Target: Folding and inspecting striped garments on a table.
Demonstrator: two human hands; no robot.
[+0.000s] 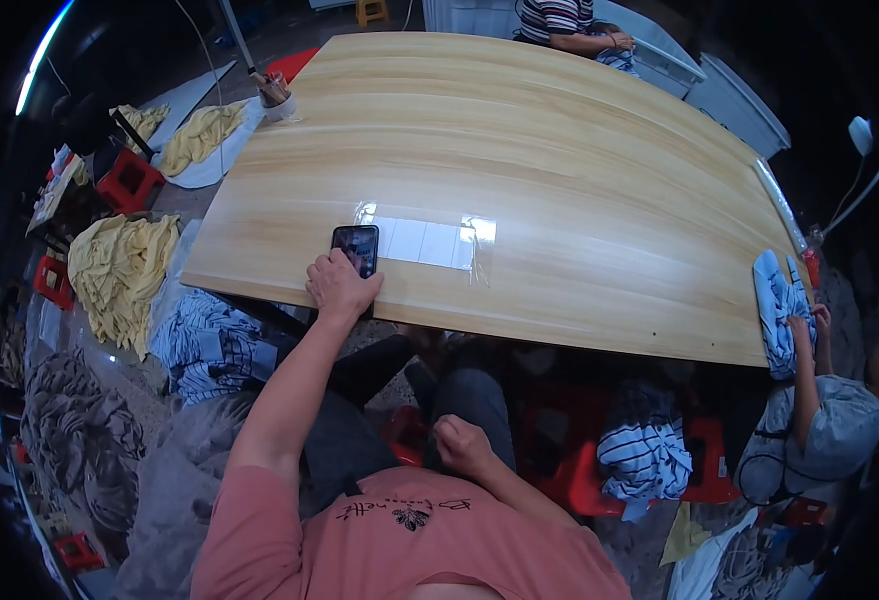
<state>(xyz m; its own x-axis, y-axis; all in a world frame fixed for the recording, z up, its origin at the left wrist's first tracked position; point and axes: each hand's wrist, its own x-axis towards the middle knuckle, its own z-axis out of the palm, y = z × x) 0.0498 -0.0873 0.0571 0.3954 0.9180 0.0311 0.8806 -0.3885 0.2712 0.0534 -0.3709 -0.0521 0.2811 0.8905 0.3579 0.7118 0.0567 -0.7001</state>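
The black phone (362,243) is on the table (560,180) by its near edge, just left of a row of white paper (425,243) with clear tape (479,230) at its ends, and its long side points away from the person. The left hand (343,285) is much nearer and pinches the phone's near end, fingers on the left and thumb on the right. The right hand (463,443) is well apart, curled up by the lap, and I cannot tell if anything is inside.

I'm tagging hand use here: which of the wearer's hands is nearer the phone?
Left. The left hand is at the phone's lower end, fingers touching it; the right hand is farther off, curled short of the table's near edge.
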